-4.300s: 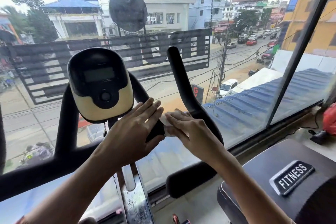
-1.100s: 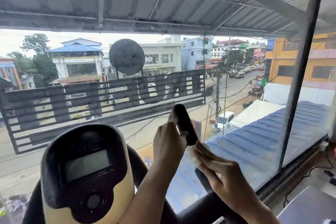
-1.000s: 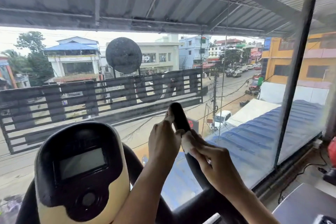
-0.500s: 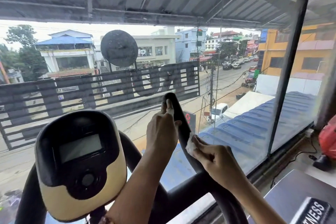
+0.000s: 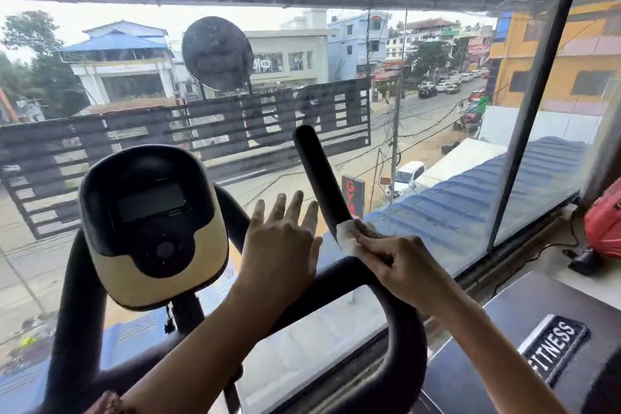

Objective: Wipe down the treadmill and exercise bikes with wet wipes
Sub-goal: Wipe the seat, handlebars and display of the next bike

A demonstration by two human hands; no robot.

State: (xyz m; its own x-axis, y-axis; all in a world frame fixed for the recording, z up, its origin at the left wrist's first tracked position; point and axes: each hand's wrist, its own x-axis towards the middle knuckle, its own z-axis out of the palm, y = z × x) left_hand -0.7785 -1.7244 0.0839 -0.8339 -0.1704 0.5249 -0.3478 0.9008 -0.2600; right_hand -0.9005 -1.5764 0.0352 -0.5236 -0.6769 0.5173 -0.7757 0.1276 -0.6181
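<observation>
glass window (image 5: 453, 178) fronts the exercise bike (image 5: 403, 346), street beyond.

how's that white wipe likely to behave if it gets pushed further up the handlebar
Probably floppy: the wipe bends and creases around the handlebar under the right hand. Likely very light, since a few pinching fingers hold it. It may bunch up rather than slide flat, as its lower edge looks crumpled.
</observation>
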